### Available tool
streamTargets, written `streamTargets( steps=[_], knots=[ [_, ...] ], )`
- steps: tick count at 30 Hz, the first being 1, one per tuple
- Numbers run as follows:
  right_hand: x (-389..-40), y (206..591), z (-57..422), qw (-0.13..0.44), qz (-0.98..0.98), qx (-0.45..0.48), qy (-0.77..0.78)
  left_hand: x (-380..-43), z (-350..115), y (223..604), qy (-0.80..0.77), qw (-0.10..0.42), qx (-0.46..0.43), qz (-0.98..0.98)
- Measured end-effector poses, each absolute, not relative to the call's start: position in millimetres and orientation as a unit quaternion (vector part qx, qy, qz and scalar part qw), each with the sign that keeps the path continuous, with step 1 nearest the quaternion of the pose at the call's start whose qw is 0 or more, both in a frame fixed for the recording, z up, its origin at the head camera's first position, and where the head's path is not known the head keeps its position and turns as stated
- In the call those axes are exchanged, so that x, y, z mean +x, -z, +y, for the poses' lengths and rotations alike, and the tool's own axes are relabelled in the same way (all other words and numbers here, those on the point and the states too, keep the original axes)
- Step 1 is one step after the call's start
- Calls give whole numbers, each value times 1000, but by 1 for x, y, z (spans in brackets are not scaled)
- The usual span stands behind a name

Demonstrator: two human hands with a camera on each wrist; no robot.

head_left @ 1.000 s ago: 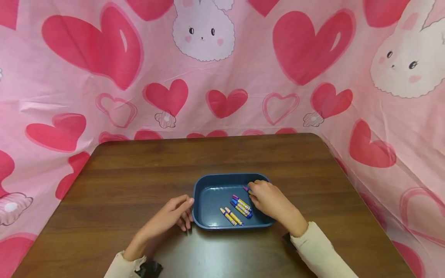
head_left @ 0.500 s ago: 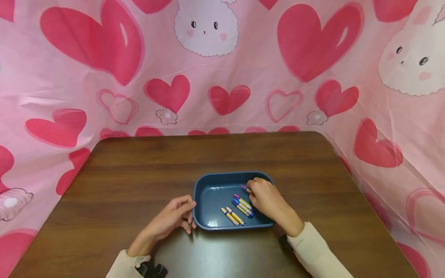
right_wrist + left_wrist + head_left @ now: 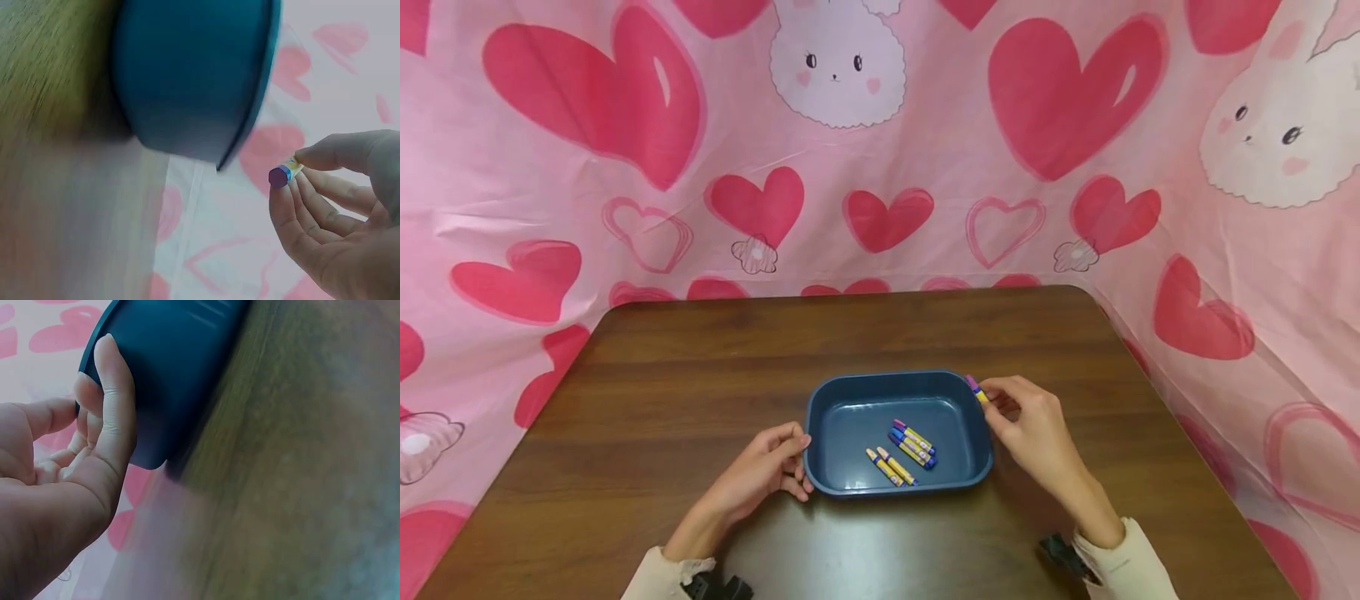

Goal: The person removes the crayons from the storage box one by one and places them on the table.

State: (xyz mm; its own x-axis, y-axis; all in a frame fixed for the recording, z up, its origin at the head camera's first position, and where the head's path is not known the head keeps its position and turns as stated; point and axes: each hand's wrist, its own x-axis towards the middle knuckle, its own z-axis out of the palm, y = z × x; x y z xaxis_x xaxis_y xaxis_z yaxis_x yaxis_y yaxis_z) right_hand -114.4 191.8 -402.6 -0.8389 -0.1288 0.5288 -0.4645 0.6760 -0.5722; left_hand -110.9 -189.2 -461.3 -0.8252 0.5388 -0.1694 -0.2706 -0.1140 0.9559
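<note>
A dark blue rectangular tray (image 3: 850, 487) holds several crayons with yellow wrappers. Two peach crayons (image 3: 897, 467) lie near its front, and a small bunch of purple and blue crayons (image 3: 913, 444) lies just behind them. My left hand (image 3: 769, 462) grips the tray's left end, thumb at the rim and fingers along the outer wall (image 3: 153, 425). Beyond the right rim, my right hand (image 3: 1030, 421) pinches a purple crayon (image 3: 974, 388) between thumb and fingers. The right wrist view shows this crayon's purple end (image 3: 279, 177) raised beside the tray.
The tray stands on a brown wooden table (image 3: 715, 367). Around the table's back and sides hangs a pink cloth (image 3: 940, 150) printed with hearts and rabbits. A dark strap with a small device (image 3: 1063, 557) is on each wrist.
My right hand has lifted the purple crayon out of the tray and carried it right, past the rim. The left hand stays at the tray's left end.
</note>
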Motion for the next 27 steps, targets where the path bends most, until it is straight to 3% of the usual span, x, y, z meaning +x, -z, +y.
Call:
streamTargets(
  steps=[5, 10, 20, 27],
  knots=[
    [-115, 414, 210, 230, -875, 86, -417, -109, -196, 462, -739, 276, 110, 604],
    [-116, 427, 222, 187, -885, 10, -426, -109, -199, 463, -745, 289, 117, 590],
    [-121, 435, 230, 72, -915, -20, -395, -109, -200, 463, -739, 273, 122, 603],
    [-119, 441, 229, -14, -938, 14, -347, -110, -198, 464, -739, 272, 106, 608]
  ],
)
